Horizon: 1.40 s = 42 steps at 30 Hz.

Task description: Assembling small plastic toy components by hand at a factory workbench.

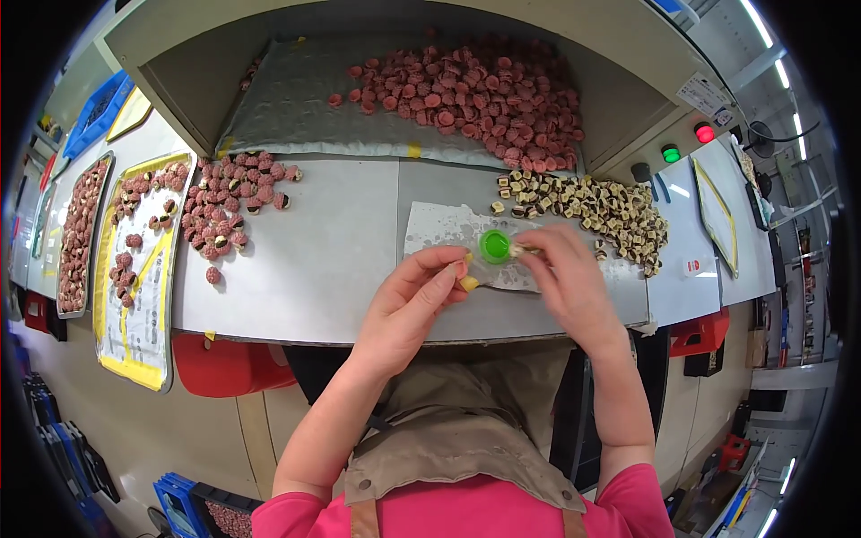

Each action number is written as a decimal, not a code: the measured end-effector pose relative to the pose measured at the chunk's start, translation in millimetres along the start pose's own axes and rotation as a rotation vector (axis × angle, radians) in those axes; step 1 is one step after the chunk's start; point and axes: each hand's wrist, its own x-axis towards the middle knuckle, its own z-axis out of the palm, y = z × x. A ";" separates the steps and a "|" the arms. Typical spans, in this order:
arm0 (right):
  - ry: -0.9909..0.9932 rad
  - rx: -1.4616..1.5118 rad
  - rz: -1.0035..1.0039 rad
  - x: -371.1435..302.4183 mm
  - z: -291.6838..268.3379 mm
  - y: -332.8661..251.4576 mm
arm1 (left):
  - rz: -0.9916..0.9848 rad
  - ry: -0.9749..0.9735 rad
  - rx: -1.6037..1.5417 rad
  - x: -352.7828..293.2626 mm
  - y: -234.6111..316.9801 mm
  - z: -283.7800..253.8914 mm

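Note:
My left hand (408,305) is closed in a pinch above the front of the table, with yellow covers on some fingertips. Between its fingers shows a bit of a small pinkish-red cup-shaped piece, mostly hidden. Beside it, my right hand (574,282) pinches a small cream-coloured piece (517,250) at the rim of a small round green cup (494,247). The cup sits on a spotted whitish sheet (439,224) lying under both hands. To the right lies a heap of small cream-and-dark-brown pieces (601,211).
A large pile of pinkish-red cup-shaped pieces (475,94) fills the lit box behind. Several pink pieces with cream-and-brown parts (235,193) lie left, beside a yellow-edged tray (164,336). Red (705,133) and green (671,153) lights sit on the box's right side.

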 end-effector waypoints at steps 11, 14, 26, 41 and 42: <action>-0.115 -0.103 -0.238 15.7 11.5 10.5 | -0.027 -0.005 0.047 3.5 2.3 1.5; -0.102 -0.138 -0.253 20.5 8.5 14.1 | -0.012 0.008 0.056 4.0 0.7 0.4; -0.068 -0.116 -0.238 7.7 10.6 17.0 | 0.023 0.049 0.135 -1.6 1.2 5.4; 0.035 0.120 -0.268 0.0 22.3 -25.0 | -0.071 -0.037 -0.005 3.2 1.8 2.4; 0.039 0.081 -0.303 0.1 21.6 -26.0 | -0.069 -0.052 -0.012 3.5 1.0 0.9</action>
